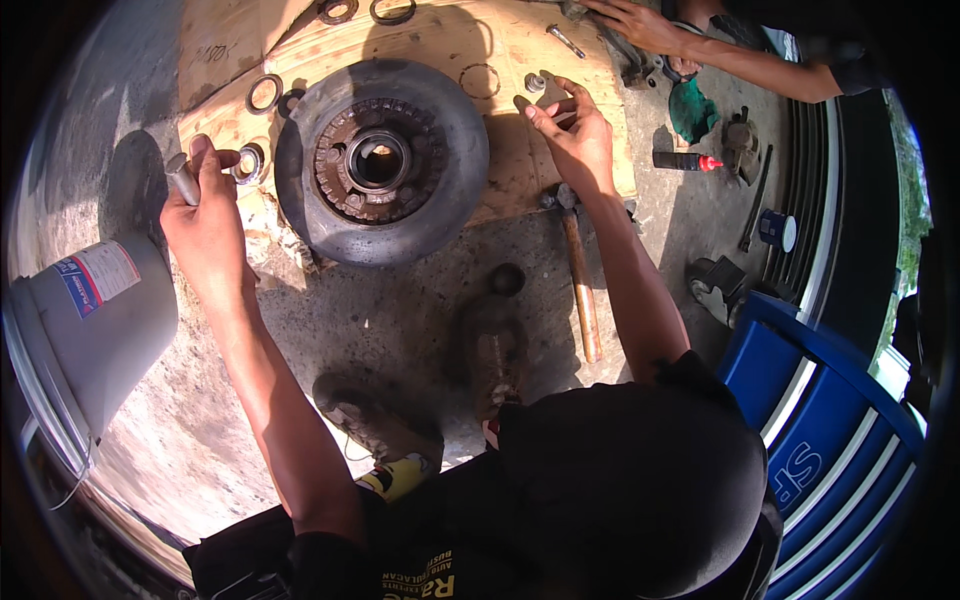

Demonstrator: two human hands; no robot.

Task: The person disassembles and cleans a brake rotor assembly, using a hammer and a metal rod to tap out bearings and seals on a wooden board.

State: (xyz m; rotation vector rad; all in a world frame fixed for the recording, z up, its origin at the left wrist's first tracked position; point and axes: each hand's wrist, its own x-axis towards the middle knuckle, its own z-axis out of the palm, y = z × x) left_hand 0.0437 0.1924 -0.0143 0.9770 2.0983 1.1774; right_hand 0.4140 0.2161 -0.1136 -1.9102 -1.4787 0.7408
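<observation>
My left hand (207, 220) is closed around a short metal rod (182, 180), just left of the brake disc. Close to its fingertips lies a bearing ring (251, 164). The grey brake disc (455, 135) with a rusty toothed hub (335, 165) lies flat on a cardboard sheet (510, 195). To the right of the disc my right hand (580, 143) hovers with thumb and forefinger apart, seemingly holding nothing. A small metal fitting (535, 83) lies by its fingertips. A hammer (580, 280) with a wooden handle rests below my right wrist.
Rings (264, 94) and a bolt (566, 41) lie on the cardboard. A grey bucket (125, 300) stands left. Another person's arm (740, 65) reaches in at upper right, near a green rag (692, 111) and a red-capped bottle (680, 161). A blue cabinet (760, 350) stands lower right.
</observation>
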